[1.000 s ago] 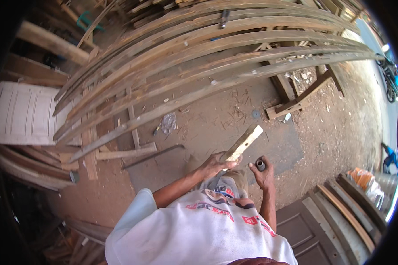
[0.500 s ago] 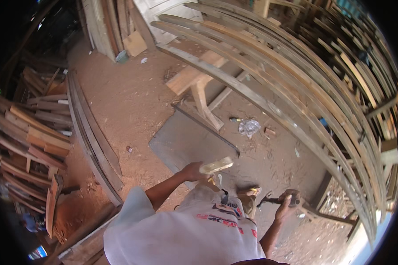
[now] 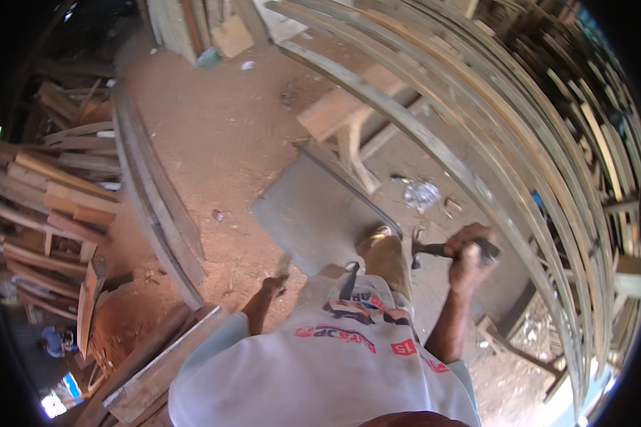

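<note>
My right hand [image 3: 470, 257] is closed round the dark handle of a claw hammer [image 3: 426, 249], whose head hangs just right of my bent knee [image 3: 386, 257]. Lower down at my left side, my left hand [image 3: 271, 287] grips a short pale strip of wood [image 3: 283, 265]; it is blurred and points up and away from me. Both hands hover over the near edge of a grey flat sheet [image 3: 308, 213] lying on the red dirt floor.
Long curved planks [image 3: 477, 128] arc across the right side, resting on a wooden trestle [image 3: 349, 117]. More dark planks [image 3: 153, 199] lie on the left, beside a stack of offcuts [image 3: 50, 192]. Boards [image 3: 157, 370] lie by my left elbow. Crumpled foil [image 3: 421, 193] sits on the ground.
My view has swung from the plank pile toward the floor. My left hand dropped to my side with the wood strip. My right hand rose slightly, still gripping the hammer.
</note>
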`<state>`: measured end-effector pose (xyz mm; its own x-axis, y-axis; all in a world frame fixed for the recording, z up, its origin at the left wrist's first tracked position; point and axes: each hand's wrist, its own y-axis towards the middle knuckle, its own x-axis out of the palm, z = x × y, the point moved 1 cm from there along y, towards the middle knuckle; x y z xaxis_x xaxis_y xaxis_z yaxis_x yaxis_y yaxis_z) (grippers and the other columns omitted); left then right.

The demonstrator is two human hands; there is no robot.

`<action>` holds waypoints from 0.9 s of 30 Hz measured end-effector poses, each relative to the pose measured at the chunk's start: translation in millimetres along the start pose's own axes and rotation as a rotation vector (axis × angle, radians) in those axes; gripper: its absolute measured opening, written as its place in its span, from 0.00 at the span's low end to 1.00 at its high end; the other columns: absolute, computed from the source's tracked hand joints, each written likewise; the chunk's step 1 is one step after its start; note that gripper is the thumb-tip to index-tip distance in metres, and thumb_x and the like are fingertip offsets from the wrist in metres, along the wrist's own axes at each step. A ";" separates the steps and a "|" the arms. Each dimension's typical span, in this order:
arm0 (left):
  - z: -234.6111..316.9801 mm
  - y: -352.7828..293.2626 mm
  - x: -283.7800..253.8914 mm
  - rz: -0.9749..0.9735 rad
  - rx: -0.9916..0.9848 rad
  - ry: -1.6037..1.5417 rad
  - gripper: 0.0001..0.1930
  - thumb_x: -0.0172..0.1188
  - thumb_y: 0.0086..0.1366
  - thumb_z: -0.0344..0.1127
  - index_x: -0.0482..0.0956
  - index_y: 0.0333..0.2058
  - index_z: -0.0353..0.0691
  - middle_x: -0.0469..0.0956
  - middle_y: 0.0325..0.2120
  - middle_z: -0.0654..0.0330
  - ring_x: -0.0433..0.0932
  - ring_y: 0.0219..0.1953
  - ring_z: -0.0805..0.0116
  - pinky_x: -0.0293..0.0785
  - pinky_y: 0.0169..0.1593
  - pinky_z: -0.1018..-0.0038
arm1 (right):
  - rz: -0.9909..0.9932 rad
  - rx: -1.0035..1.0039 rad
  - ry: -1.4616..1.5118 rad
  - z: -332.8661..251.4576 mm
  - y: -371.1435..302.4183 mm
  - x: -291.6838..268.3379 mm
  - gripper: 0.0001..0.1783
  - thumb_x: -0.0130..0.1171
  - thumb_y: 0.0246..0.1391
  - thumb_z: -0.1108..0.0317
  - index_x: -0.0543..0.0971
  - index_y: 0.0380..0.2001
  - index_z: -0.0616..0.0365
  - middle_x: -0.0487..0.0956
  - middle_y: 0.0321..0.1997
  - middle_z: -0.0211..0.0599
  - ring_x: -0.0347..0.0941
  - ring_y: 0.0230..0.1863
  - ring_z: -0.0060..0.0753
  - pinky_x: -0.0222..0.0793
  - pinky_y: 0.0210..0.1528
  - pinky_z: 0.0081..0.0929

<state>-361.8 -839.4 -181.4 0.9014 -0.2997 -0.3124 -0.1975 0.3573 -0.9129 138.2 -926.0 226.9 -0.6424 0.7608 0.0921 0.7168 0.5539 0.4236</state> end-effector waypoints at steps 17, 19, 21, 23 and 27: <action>346.0 -165.9 24.2 0.397 0.950 -0.032 0.30 0.70 0.65 0.52 0.76 0.53 0.32 0.83 0.42 0.53 0.81 0.47 0.63 0.76 0.52 0.66 | -0.007 0.008 0.071 66.7 198.2 105.8 0.28 0.63 0.62 0.44 0.70 0.32 0.61 0.66 0.19 0.30 0.60 0.17 0.20 0.56 0.17 0.23; 397.7 -192.1 30.8 0.325 1.097 0.000 0.26 0.70 0.65 0.47 0.77 0.53 0.35 0.84 0.45 0.51 0.82 0.46 0.65 0.77 0.51 0.67 | -0.009 0.081 0.096 99.1 214.0 115.2 0.21 0.59 0.66 0.51 0.70 0.34 0.61 0.67 0.19 0.31 0.63 0.17 0.21 0.60 0.17 0.24; 445.3 -185.7 41.6 0.241 1.217 0.016 0.27 0.71 0.63 0.45 0.77 0.55 0.35 0.84 0.44 0.49 0.83 0.46 0.61 0.77 0.51 0.65 | -0.012 0.091 0.073 127.5 223.5 126.2 0.19 0.59 0.66 0.53 0.69 0.36 0.60 0.67 0.21 0.31 0.63 0.17 0.22 0.61 0.18 0.24; 502.6 -181.7 50.1 0.219 1.272 0.139 0.28 0.71 0.62 0.45 0.76 0.55 0.36 0.82 0.46 0.46 0.82 0.49 0.54 0.77 0.53 0.62 | -0.083 0.105 0.070 127.1 229.6 142.3 0.21 0.61 0.65 0.50 0.69 0.37 0.58 0.66 0.22 0.32 0.63 0.18 0.22 0.61 0.16 0.24; 593.4 -167.0 62.3 0.185 1.345 0.279 0.28 0.72 0.58 0.43 0.76 0.53 0.37 0.81 0.45 0.42 0.82 0.48 0.44 0.79 0.50 0.57 | -0.118 0.027 0.131 83.3 275.4 216.7 0.24 0.59 0.65 0.48 0.70 0.35 0.61 0.69 0.20 0.33 0.64 0.15 0.22 0.64 0.15 0.20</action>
<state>-44.0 -392.8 107.6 0.7654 -0.2631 -0.5874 0.3585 0.9322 0.0496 219.1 -580.4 288.5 -0.7510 0.6405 0.1603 0.6402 0.6470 0.4140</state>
